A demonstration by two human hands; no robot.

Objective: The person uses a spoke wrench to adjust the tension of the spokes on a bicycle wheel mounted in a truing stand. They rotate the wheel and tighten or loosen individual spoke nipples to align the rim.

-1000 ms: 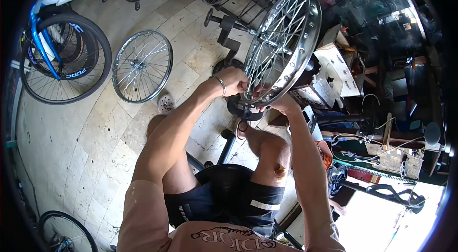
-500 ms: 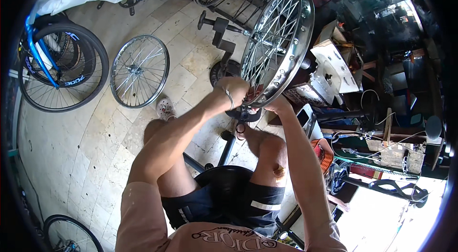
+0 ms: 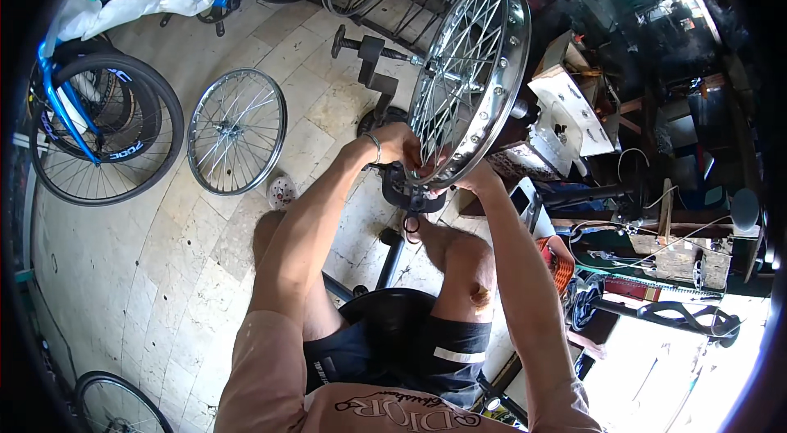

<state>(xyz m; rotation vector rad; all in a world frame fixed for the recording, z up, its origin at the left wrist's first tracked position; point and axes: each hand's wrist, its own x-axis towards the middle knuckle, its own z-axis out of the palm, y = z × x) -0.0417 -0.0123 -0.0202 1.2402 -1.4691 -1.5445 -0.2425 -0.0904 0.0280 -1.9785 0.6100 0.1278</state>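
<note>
A shiny bicycle wheel point(image 3: 498, 97) without a tire stands upright and tilted in a dark truing stand point(image 3: 371, 63), its axle between the arms. My left hand point(image 3: 397, 143) is at the left side of the wheel's lower part, its fingers closed in among the spokes near the rim. From the right, my right hand point(image 3: 474, 177) reaches the bottom of the rim. Its fingers are bent and partly hidden by the rim, so what they hold does not show. Below the hands is the stand's dark lower bracket point(image 3: 416, 200).
Another bare spoked wheel point(image 3: 238, 131) lies on the tiled floor to the left. Beyond it stands a blue bicycle point(image 3: 61, 109) with wrapped tubes. A white drawer-like box point(image 3: 574, 109) and a cluttered workbench point(image 3: 676, 259) line the right. A black stool seat point(image 3: 385, 314) shows between my legs.
My left hand has dropped slightly left and lower along the wheel, and its forearm is more upright. My right hand stays at the rim's bottom. The whole view has shifted a little.
</note>
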